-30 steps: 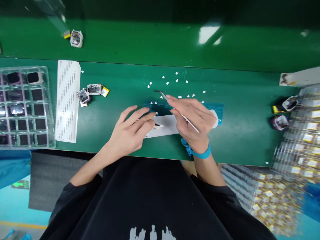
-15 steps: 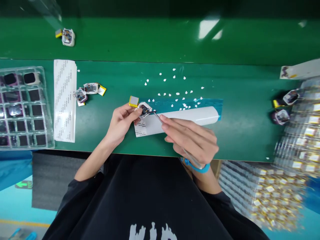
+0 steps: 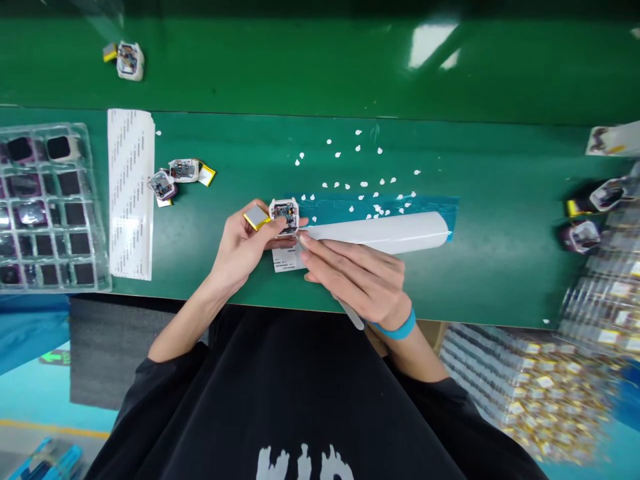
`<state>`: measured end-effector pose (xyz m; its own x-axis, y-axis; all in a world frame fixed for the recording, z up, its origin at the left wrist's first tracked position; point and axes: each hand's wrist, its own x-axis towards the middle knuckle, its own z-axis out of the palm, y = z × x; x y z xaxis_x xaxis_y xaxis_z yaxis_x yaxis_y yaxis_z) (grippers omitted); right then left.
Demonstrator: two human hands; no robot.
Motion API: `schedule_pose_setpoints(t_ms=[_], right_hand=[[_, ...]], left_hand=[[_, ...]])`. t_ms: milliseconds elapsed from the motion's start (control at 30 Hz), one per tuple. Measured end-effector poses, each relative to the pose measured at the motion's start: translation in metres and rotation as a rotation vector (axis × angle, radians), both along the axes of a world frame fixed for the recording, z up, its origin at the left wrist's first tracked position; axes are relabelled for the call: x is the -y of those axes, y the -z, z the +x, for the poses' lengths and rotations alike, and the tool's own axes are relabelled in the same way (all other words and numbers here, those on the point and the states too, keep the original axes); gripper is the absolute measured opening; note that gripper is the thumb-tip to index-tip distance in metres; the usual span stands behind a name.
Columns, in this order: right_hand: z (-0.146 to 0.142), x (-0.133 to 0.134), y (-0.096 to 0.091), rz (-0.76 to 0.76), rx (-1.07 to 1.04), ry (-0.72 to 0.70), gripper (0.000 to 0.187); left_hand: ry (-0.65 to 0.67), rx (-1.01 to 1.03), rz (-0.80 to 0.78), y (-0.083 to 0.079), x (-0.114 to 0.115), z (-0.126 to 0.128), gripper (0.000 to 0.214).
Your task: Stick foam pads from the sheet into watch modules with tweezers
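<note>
Left hand: the left hand (image 3: 237, 247) pinched a white housing (image 3: 285, 206), thumb laid over its lower inside, fingers behind, one fingertip showing past the right edge.
Housing: open side up, circuit parts visible inside; held near the left end of a white sheet (image 3: 395, 231). Could not tell whether it touched the sheet.
Battery: a silver-and-yellow battery (image 3: 257, 217) sat just left of the housing, by the left fingers.
Right hand: the right hand (image 3: 357, 275) had its fingers bunched, gripping a slim metal tool (image 3: 356, 321); blue band (image 3: 400, 327) on the wrist.
Tool: tip at the housing's lower edge, beside the left thumb; blunt end stuck out below the palm. Exact contact too small to tell.
White sheet: lay beneath both hands, right end curled, print on the left end, partly over a blue film (image 3: 453, 210).
White dots: small white dots (image 3: 364, 184) scattered over bench and film beyond the sheet.
Left side: clear compartment tray (image 3: 104, 281) beside a printed sheet (image 3: 131, 200); at that sheet's right edge, two opened units (image 3: 184, 169) together.
Far side: another opened unit (image 3: 131, 61), upper left.
Right side: two dark housings (image 3: 584, 236) near stacked trays (image 3: 620, 290).
</note>
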<state>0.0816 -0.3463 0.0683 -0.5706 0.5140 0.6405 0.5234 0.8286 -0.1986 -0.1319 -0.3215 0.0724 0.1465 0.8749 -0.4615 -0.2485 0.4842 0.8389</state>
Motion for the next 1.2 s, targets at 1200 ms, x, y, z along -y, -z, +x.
schedule_pose_setpoints(t_ms=[1200], right_hand=[[0.019, -0.003, -0.001, -0.235, -0.360, 0.056, 0.039]], left_hand=[[-0.082, -0.170, 0.180, 0.023, -0.065, 0.009, 0.030]])
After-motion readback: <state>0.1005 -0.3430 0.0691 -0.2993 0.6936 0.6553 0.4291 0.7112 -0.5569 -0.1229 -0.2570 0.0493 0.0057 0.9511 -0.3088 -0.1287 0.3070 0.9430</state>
